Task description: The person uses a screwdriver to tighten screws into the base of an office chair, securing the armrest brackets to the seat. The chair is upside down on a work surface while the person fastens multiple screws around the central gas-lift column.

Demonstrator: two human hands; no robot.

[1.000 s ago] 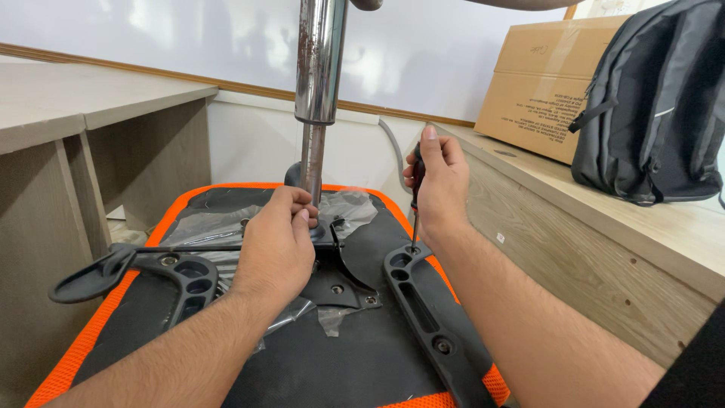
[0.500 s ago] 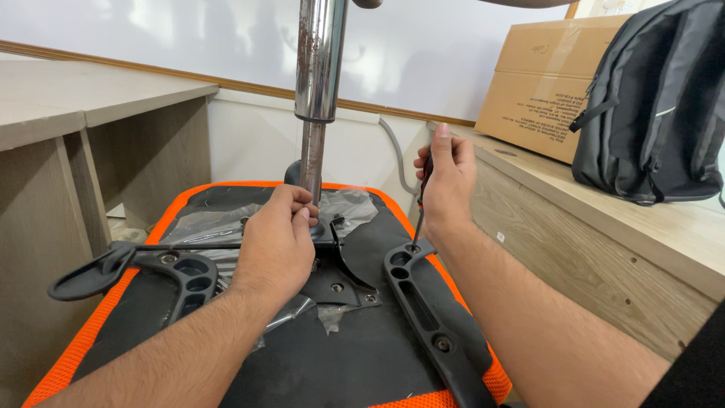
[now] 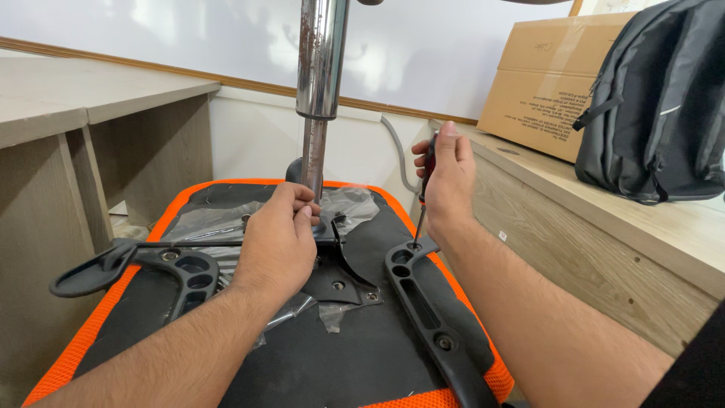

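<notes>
your right hand (image 3: 448, 181) grips a screwdriver (image 3: 423, 198) upright, its tip in the right armrest bracket (image 3: 430, 306) of the overturned chair seat (image 3: 317, 355). your left hand (image 3: 278, 240) curls closed around the chrome column's (image 3: 320, 83) base.

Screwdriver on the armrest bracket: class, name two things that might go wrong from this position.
1. The screwdriver stands tilted in the armrest hole, held by the right hand alone; its tip may slip out.
2. The left hand rests by the metal plate; an edge could nick the fingers.
</notes>
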